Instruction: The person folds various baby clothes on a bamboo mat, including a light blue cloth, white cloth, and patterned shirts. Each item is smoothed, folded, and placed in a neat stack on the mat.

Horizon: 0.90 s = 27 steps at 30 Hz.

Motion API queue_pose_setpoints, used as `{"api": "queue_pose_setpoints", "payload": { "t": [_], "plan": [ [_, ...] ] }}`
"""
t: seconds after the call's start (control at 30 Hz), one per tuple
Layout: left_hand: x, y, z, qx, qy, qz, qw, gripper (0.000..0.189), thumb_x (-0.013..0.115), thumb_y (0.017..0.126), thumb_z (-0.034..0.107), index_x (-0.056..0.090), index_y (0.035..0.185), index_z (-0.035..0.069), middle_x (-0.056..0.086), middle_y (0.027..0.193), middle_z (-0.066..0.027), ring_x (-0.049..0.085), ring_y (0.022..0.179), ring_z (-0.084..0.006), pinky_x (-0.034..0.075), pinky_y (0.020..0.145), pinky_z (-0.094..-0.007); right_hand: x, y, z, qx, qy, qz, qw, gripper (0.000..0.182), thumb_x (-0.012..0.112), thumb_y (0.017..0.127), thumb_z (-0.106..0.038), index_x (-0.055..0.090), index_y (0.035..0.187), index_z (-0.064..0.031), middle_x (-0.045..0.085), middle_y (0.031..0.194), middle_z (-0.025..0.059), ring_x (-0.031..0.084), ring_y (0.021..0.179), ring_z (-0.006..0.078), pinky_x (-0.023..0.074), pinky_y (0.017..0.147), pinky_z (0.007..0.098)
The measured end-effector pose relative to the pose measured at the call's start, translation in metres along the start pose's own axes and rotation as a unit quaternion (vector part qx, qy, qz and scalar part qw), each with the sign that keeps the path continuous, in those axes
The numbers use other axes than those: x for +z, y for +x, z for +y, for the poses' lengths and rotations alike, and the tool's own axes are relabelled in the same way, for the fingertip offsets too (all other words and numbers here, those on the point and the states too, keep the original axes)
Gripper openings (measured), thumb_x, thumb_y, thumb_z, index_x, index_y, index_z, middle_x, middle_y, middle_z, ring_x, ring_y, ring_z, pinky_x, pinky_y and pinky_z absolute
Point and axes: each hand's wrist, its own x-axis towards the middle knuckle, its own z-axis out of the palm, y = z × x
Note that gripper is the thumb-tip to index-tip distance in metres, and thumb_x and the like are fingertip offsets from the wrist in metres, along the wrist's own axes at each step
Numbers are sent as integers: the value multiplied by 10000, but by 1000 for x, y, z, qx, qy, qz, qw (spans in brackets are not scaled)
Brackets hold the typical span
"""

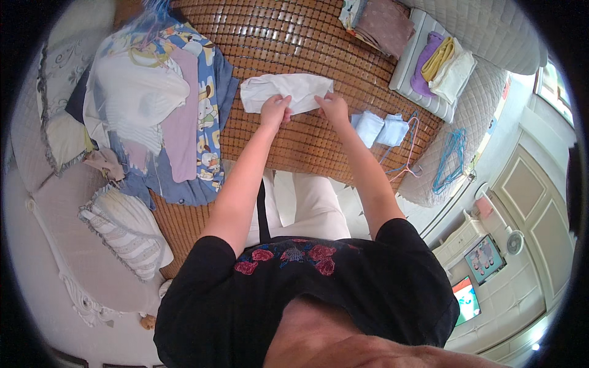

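Observation:
A white folded garment [287, 89] lies lengthwise on the brown tile mat [294, 142] in front of me. My left hand [276, 112] pinches its near edge around the middle, thumb on top. At the near right corner, my right hand [333, 109] grips the cloth between thumb and fingers. Just right of my right forearm sit two pale blue folded bundles [381, 128], side by side. Which kind of garment the white cloth is, I cannot tell.
Left of the hands, a heap of clothes [179, 115] with hangers on top covers the mat. Folded purple, yellow and white clothes [444, 69] rest on a striped cushion [418, 46] at the right. A pink hanger [409, 149] and blue hangers [450, 158] lie nearer.

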Motion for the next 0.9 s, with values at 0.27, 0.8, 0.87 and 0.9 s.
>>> {"api": "queue_pose_setpoints", "payload": {
  "t": [0.27,0.8,0.87,0.9],
  "plan": [
    [-11,1,26,58,-188,-133,971,136,534,918,110,509,985,-5,603,1014,-124,620,935,-201,505,879,-290,-26,-1,-4,-35,373,-140,917,309,581,913,-247,517,1090,-2,635,857,81,639,757,175,542,694,291],
    [-56,1,-11,272,326,322,846,407,765,711,266,566,957,11,565,920,-167,540,894,-330,446,807,-390,-16,-11,31,-219,-251,290,897,461,729,732,-298,548,1092,-74,556,987,106,572,858,299,448,750,398],
    [-66,18,-12,265,351,270,857,389,769,708,258,570,939,16,547,971,-172,523,946,-335,433,836,-390,-18,-25,6,-291,-291,308,858,455,716,744,-291,535,1111,-92,568,971,101,573,860,291,435,758,397],
    [-64,21,-12,274,357,267,852,377,770,706,248,570,924,13,546,961,-170,525,938,-336,435,829,-391,-15,-29,-2,-324,-312,319,835,452,709,749,-287,529,1121,-101,574,963,98,574,860,287,429,762,397]
  ]
}}
